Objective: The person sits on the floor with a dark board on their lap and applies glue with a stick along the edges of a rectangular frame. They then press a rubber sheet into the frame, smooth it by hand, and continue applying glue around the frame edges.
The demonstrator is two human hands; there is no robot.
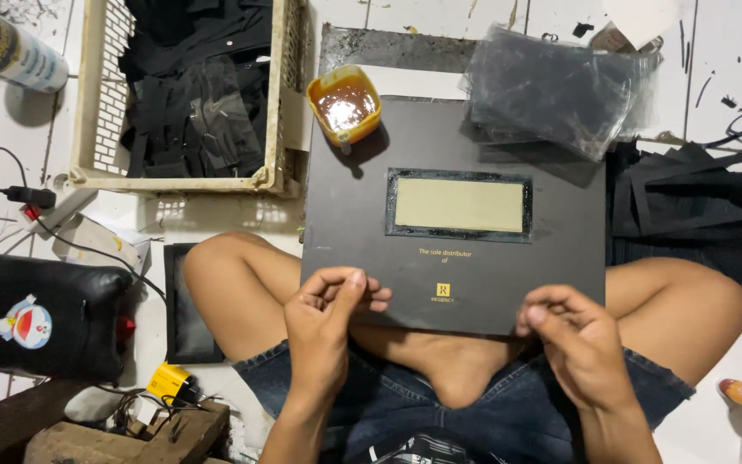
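Head view, lower half of the frame. Left hand (324, 322), lower centre: fingers curled, thumb pressed against fingertips in a pinch. Right hand (577, 339), lower right: fingers bent, thumb meeting forefinger. Both forearms rise from the bottom edge; bare legs folded crosswise.

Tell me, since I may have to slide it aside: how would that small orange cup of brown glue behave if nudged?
The orange cup looks small and open-topped, nearly full of glossy brown liquid, so a nudge would probably slosh or spill it. It sits at the far corner of the dark board resting across the person's legs, so it could tip if the board tilts. Its rim looks smeared, probably sticky.
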